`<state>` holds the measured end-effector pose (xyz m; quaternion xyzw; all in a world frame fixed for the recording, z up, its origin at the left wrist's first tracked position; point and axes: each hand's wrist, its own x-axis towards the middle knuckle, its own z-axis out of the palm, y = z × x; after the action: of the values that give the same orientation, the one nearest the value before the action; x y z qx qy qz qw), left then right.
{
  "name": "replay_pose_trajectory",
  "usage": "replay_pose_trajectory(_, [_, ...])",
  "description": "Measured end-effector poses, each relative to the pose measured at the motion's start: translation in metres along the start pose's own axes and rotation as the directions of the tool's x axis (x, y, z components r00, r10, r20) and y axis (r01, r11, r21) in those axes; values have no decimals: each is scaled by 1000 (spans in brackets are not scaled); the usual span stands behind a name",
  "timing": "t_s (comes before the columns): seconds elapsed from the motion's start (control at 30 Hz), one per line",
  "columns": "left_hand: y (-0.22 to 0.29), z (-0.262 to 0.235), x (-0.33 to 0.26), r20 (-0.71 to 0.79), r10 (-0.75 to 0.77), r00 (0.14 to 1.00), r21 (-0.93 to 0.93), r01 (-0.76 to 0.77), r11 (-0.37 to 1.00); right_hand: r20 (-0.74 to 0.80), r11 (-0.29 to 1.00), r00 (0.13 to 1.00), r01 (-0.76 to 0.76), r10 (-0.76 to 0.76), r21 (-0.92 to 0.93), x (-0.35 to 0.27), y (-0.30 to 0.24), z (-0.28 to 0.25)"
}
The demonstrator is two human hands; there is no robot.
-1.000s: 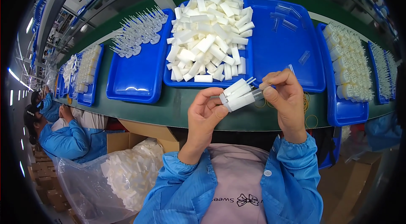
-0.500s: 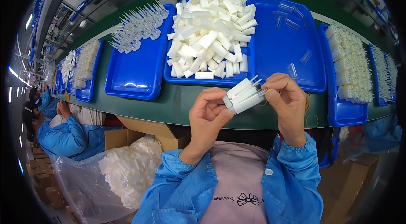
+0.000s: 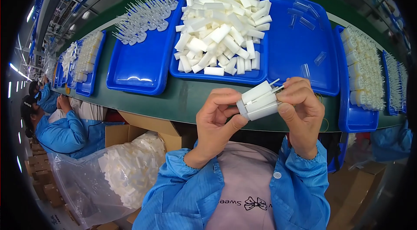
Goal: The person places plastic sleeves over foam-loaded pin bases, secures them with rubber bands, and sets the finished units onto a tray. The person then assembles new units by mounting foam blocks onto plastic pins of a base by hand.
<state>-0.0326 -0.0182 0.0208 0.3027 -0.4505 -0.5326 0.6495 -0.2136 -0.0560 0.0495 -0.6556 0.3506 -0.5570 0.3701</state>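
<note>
In front of my chest, a small assembly (image 3: 259,102) is held between both hands. It has a translucent round base, white foam blocks and thin white rods poking out at the far end. Around the lower foam block there seems to be a clear plastic sleeve. My left hand (image 3: 218,115) grips the base between thumb and fingers. On the opposite end, my right hand (image 3: 302,110) pinches near the sleeve's edge with thumb and fingertips; exactly what lies under those fingertips is hidden.
White foam blocks (image 3: 219,32) heap a blue tray. Right of it, another blue tray (image 3: 291,50) carries several clear tubes (image 3: 307,23). Rodded bases (image 3: 145,19) fill the left tray's back; finished-looking assemblies (image 3: 358,71) stand at right. A bag of foam (image 3: 132,167) and a co-worker (image 3: 71,128) are at left.
Both hands and the assembly have shifted slightly right in the picture. My right fingers now sit closer to the foam, and the clear sleeve appears further along the lower block.
</note>
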Motion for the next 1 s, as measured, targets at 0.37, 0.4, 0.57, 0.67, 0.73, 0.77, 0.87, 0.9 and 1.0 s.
replay_pose_trajectory(0.37, [4,-3,-1,13,91,996,136,-92,986,44,996,995,-87,86,13,2,-7,3])
replay_pose_trajectory(0.4, [4,-3,-1,11,87,996,126,-88,988,51,996,995,-83,82,21,3,-7,3])
replay_pose_trajectory(0.57, [2,-3,1,-17,70,997,99,-68,993,43,998,997,-59,59,-17,4,-4,5])
replay_pose_trajectory(0.67, [2,-3,3,7,79,997,147,-80,986,44,997,999,-14,17,-72,5,-5,6])
replay_pose_trajectory(0.73, [5,0,2,-26,61,998,192,-55,980,46,995,999,15,-10,-96,5,-5,6])
replay_pose_trajectory(0.77, [5,-1,1,-26,62,998,193,-56,980,50,995,999,15,-10,-98,6,-5,6])
replay_pose_trajectory(0.87, [7,-4,1,44,11,999,287,-23,958,60,994,998,16,-9,-110,7,-5,5])
replay_pose_trajectory(0.9, [7,-3,1,48,4,999,273,-17,962,66,993,998,16,-9,-118,7,-6,4])
replay_pose_trajectory(1.0, [11,-1,4,72,-9,997,251,-9,968,84,986,996,33,-20,-162,6,-7,2])
